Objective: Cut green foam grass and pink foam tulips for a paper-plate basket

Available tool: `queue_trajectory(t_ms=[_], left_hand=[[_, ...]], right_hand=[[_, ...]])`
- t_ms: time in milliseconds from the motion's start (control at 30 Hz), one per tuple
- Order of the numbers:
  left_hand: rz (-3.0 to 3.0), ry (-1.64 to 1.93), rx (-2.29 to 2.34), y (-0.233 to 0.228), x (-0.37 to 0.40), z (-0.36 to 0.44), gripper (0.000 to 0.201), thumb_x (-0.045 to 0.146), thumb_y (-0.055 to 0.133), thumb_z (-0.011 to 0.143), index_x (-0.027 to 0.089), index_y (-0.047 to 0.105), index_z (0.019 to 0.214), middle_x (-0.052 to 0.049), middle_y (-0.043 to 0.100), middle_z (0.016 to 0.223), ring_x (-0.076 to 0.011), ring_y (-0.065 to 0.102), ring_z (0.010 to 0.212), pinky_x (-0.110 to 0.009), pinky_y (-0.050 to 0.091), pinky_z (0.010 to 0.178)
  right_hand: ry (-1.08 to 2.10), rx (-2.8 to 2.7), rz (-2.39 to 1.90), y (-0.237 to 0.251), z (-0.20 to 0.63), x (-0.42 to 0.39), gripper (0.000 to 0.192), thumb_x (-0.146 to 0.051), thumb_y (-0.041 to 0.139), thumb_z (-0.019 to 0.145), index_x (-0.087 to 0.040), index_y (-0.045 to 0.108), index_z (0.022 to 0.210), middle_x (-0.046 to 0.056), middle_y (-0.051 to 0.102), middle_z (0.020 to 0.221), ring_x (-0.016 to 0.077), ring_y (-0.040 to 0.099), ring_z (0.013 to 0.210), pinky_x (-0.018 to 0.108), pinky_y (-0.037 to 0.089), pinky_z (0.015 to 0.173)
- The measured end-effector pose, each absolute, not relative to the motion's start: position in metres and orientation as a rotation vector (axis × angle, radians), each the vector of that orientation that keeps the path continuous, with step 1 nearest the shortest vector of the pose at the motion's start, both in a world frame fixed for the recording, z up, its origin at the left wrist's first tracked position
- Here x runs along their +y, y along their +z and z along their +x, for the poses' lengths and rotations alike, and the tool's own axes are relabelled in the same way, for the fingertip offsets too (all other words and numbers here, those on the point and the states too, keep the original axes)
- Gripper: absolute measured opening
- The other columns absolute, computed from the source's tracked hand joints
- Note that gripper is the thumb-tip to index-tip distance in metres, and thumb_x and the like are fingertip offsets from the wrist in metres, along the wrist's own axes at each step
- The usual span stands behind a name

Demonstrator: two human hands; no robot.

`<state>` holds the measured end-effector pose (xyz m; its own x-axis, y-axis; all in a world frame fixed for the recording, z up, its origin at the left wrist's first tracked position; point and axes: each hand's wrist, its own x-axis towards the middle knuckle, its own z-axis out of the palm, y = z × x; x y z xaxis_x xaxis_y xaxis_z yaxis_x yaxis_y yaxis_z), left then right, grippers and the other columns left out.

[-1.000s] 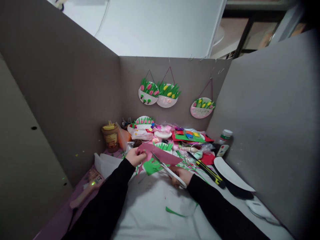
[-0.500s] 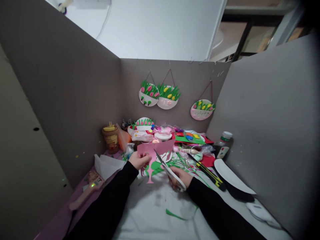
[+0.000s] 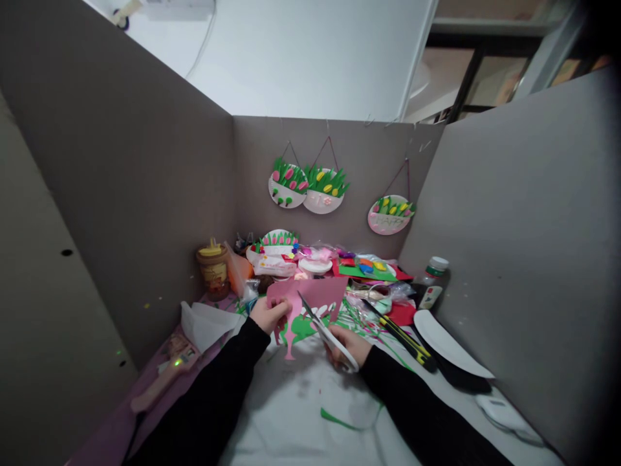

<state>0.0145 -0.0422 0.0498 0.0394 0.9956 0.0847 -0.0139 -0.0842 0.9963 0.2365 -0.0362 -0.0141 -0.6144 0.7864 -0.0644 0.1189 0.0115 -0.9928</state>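
Observation:
My left hand (image 3: 270,315) pinches a sheet of pink paper (image 3: 315,292) by its left side. The sheet has cut-out gaps along its lower edge, and a narrow strip of it hangs below my fingers. In my right hand (image 3: 350,346) is a pair of scissors with white handles (image 3: 343,351), the fingers wrapped round the loops. Their dark blades point up and left, against the pink paper near its middle. Whether the blades are fully closed I cannot tell. Behind and below the sheet lies green paper (image 3: 301,328).
A utility knife (image 3: 405,340) and a folded white paper plate (image 3: 451,343) lie to the right, near a bottle (image 3: 433,281). At left are a hot glue gun (image 3: 167,375) and a brown cup (image 3: 213,268). Decorated plates (image 3: 324,202) hang on the back panel. Green scraps (image 3: 339,419) lie in front.
The right part of the pink sheet has swung lower and shows more of its face. Both hands stay nearly in place, with the scissors still at the paper. The view has shifted slightly.

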Motion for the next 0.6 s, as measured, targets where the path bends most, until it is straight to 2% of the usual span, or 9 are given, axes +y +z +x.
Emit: queue_trajectory(t_ms=[167,400,600], left_hand=[[1.158,1.292,1.154,0.052,-0.044,0.018,0.023,0.028,0.058,0.058,0.017,0.041,0.047,0.009,0.036,0.029,-0.005,0.034,0.026,-0.017,0.025,0.029],[1.229,1.324,1.19,0.058,-0.046,0.015,0.023,0.03,0.06,0.056,0.017,0.042,0.05,0.009,0.035,0.032,-0.0038,0.03,0.028,-0.017,0.02,0.031],[1.363,1.38,1.135,0.058,-0.043,0.01,0.019,0.032,0.058,0.06,0.014,0.054,0.063,0.008,0.04,0.039,-0.0049,0.033,0.036,-0.019,0.024,0.038]], right_hand=[[1.65,-1.774,-0.97,-0.008,0.236,-0.039,0.023,-0.017,0.056,0.049,-0.018,0.043,0.068,-0.009,0.05,0.049,0.0071,0.047,0.037,0.018,0.039,0.035],[1.641,-1.798,-1.001,-0.004,0.236,-0.041,0.022,-0.016,0.052,0.047,-0.018,0.043,0.067,-0.009,0.049,0.049,0.0071,0.045,0.037,0.019,0.037,0.035],[1.54,-1.93,-1.103,0.004,0.237,-0.042,0.019,-0.013,0.047,0.046,-0.018,0.044,0.065,-0.008,0.046,0.046,0.0079,0.043,0.038,0.02,0.035,0.037]])
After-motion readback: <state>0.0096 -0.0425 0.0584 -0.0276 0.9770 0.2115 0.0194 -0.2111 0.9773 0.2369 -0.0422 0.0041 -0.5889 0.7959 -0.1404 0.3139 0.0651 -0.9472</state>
